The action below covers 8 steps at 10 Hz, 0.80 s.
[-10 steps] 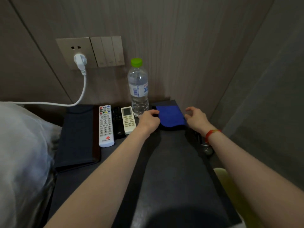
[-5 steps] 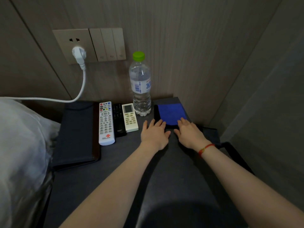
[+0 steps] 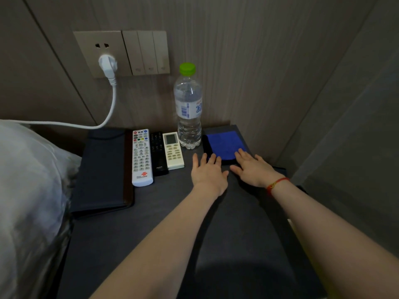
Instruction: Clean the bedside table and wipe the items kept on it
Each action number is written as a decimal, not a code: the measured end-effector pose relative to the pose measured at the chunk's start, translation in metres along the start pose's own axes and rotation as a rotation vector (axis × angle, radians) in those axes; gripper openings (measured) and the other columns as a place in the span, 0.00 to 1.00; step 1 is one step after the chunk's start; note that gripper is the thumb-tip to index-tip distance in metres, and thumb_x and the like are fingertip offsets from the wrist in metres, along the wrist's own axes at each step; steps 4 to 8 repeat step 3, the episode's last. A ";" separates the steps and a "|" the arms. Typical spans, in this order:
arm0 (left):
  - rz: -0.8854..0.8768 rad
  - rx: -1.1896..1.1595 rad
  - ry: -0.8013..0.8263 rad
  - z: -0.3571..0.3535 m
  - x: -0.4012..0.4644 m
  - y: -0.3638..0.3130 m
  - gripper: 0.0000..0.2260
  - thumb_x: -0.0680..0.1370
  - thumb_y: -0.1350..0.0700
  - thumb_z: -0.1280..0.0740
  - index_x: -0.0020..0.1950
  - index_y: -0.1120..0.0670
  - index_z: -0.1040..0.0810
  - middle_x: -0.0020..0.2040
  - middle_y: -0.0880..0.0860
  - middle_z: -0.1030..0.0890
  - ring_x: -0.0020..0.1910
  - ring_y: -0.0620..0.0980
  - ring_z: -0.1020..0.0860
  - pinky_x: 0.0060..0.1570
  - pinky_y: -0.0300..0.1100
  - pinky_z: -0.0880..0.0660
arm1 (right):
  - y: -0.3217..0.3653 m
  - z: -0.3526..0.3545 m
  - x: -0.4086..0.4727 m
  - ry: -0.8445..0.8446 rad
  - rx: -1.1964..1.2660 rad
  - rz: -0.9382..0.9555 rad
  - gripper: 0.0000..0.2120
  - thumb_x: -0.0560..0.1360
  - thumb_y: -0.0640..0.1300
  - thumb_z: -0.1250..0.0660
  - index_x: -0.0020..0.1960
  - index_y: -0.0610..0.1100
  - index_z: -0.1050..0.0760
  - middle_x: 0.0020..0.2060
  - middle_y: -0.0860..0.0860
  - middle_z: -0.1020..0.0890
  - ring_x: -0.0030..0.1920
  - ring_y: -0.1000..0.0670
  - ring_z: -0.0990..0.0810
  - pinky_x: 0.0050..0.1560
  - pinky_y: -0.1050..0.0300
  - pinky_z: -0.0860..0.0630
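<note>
Bare forearms, one red wrist cord

Both arms are uncovered, with no sleeves showing. The right hand [image 3: 252, 169] has a thin red cord bracelet [image 3: 277, 183] just behind it at the wrist; the left hand [image 3: 208, 172] wears nothing.

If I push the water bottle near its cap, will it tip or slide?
The bottle is tall, narrow and upright, so a push near the cap would probably tip it. It looks nearly full, so likely rather heavy. Lying down, its round body may roll.
</note>
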<state>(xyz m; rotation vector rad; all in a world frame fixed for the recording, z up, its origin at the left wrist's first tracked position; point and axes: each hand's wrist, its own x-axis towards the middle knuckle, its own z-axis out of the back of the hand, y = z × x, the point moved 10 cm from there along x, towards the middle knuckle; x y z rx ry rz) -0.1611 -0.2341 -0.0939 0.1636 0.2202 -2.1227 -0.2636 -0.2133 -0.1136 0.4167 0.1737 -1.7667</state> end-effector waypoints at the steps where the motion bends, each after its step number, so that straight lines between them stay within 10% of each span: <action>1: -0.002 -0.010 -0.016 -0.003 0.001 0.001 0.25 0.81 0.46 0.50 0.77 0.52 0.49 0.78 0.51 0.48 0.77 0.53 0.52 0.72 0.56 0.63 | -0.002 -0.002 0.000 -0.007 -0.023 0.002 0.30 0.80 0.57 0.53 0.76 0.44 0.57 0.76 0.48 0.54 0.76 0.50 0.54 0.74 0.50 0.56; 8: -0.043 -0.302 0.039 0.010 0.002 0.014 0.24 0.81 0.48 0.49 0.77 0.48 0.48 0.78 0.48 0.50 0.77 0.51 0.55 0.72 0.57 0.61 | -0.005 0.012 -0.004 -0.059 0.140 -0.030 0.28 0.80 0.54 0.50 0.76 0.44 0.53 0.76 0.48 0.50 0.76 0.51 0.51 0.74 0.51 0.56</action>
